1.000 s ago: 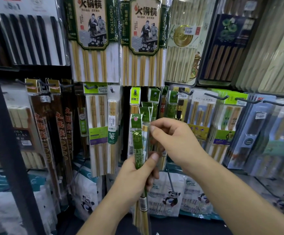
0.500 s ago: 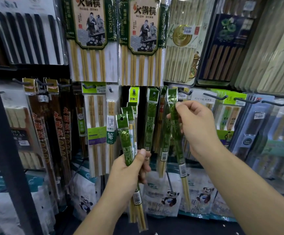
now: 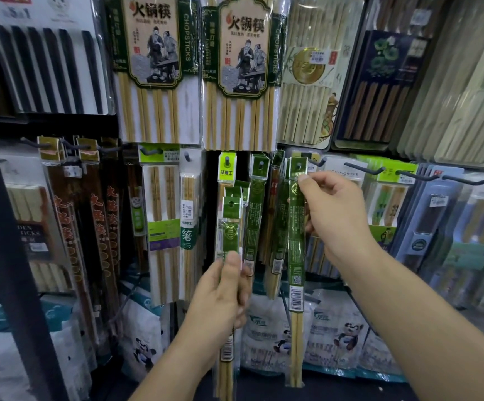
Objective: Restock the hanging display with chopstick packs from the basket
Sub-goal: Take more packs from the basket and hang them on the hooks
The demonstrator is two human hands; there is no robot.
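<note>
Head view.

1. Right hand (image 3: 336,215), centre right of the frame: thumb and forefinger pinch one green pack (image 3: 296,227) just below its header. The other fingers are loosely curled behind the pack.
2. The pack hangs upright from this pinch. Its barcode and bare chopstick tips reach the lower centre of the frame. Its header lies just beside the tip of a dark hook (image 3: 317,162). Whether the header hole is on the hook cannot be determined.
3. Left hand (image 3: 220,293), lower centre: fingers are curled round a bundle (image 3: 230,227) of green packs, with the thumb pressed on its front. At least two headers show above the hand, and the bundle ends project below the wrist.
4. Hung packs (image 3: 256,204) of the same green type hang between the bundle and the single pack.
5. Large packs (image 3: 154,68) with printed figures occupy the upper centre.
6. Panda bags (image 3: 345,340) line the bottom of the frame.
7. A dark post (image 3: 6,227) runs down the left edge.
</note>
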